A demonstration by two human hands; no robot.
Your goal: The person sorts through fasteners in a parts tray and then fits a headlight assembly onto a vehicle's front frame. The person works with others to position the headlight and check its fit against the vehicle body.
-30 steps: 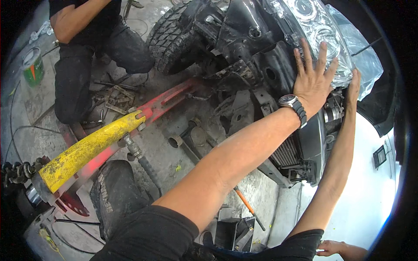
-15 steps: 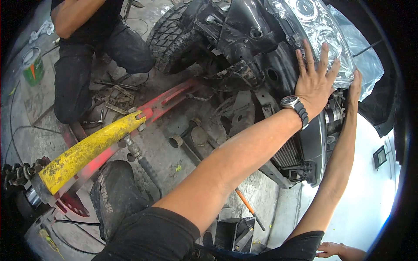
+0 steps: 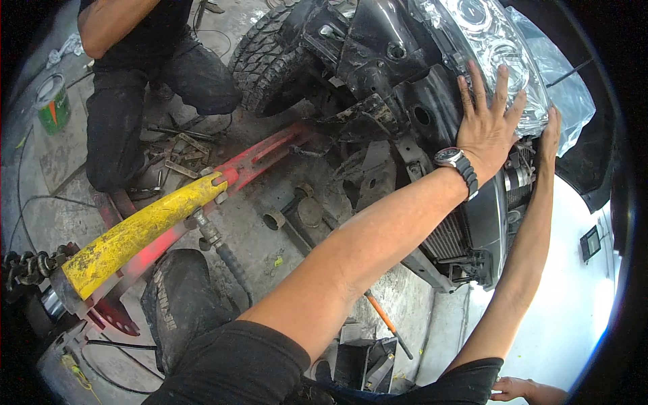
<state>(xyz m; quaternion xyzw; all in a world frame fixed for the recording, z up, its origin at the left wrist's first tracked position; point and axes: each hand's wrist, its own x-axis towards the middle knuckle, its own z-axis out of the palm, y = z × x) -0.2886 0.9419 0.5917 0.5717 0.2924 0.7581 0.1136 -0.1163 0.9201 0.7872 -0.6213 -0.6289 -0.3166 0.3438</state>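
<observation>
A clear-lensed car headlight (image 3: pixel 523 64) with shiny chrome inside sits at the upper right, against the black front bodywork (image 3: pixel 432 101) of a vehicle. My left hand (image 3: pixel 487 131), with a dark-strapped watch on its wrist, lies across the headlight's lower part, fingers spread and flat. At the headlight's lower right corner is my right hand (image 3: pixel 550 138), curled round the edge with most of its fingers hidden behind it. Clear plastic film (image 3: pixel 567 94) hangs along the headlight's outer side. Below my hands, the radiator (image 3: pixel 442 233) shows in the exposed front end.
A yellow and red hydraulic jack (image 3: pixel 145 233) crosses the left side. Beyond it kneels a co-worker (image 3: pixel 125 88), near a treaded tyre (image 3: pixel 270 61) and scattered metal parts (image 3: pixel 185 152). A green can (image 3: pixel 52 108) stands far left. Another person's hand (image 3: pixel 513 388) shows at lower right.
</observation>
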